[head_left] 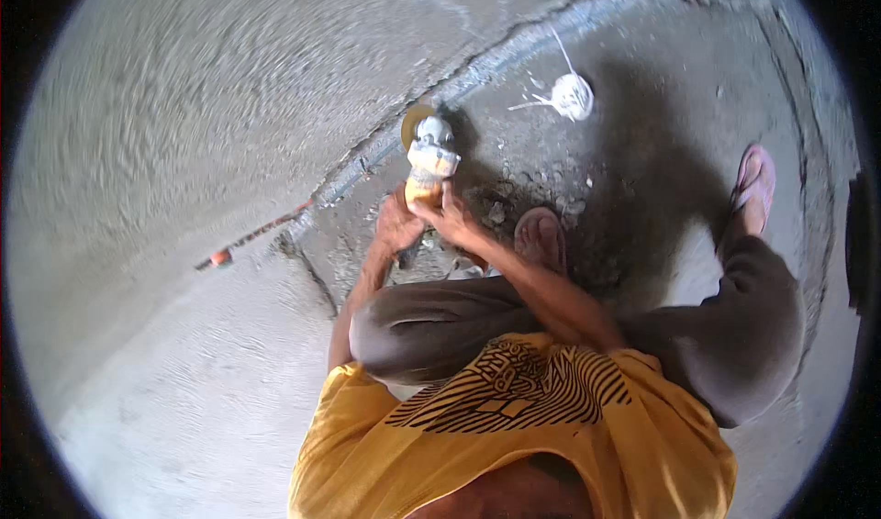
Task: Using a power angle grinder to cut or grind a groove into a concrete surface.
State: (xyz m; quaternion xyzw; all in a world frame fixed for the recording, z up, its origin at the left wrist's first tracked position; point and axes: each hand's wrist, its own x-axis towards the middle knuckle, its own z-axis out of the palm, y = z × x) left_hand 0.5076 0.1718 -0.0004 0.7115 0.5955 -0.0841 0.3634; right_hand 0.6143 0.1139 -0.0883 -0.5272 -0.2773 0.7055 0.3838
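An angle grinder [432,161] with a grey head and a yellow-orange body is between my hands, its tan round disc [415,126] standing near the foot of the wall. My left hand [398,224] is closed round the rear of the body from the left. From the right, my right hand [451,218] grips the same body, its thumb side up along it. The rear end of the grinder is mostly hidden by my fingers. Whether the disc touches the wall or is spinning, I cannot tell.
Broken rubble [541,189] lies right of the grinder, beside my sandalled foot [541,238]. A tangle of white string [572,97] sits farther off on the floor. A rough plastered wall [229,97] rises at the left. A thin dark strip with an orange-red piece [220,257] lies along its base.
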